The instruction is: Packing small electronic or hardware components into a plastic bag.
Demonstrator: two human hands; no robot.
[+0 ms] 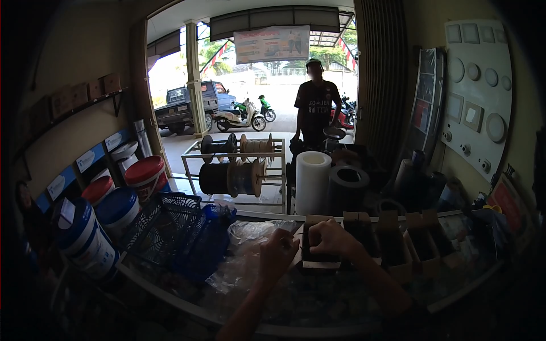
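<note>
My left hand is raised over the glass counter with its fingers curled, at the right edge of a clear plastic bag. Whether it pinches the bag or something small is too dark to see. Just to its right, my right hand is bent over an open cardboard box with dark contents. Its fingers are curled too, and anything between them is hidden. More open cardboard boxes with dark contents stand in a row to the right, their flaps up.
Left of the bag lie a blue plastic basket and a dark one, near several paint buckets. Beyond the counter stand plastic rolls, a cable spool rack and a person.
</note>
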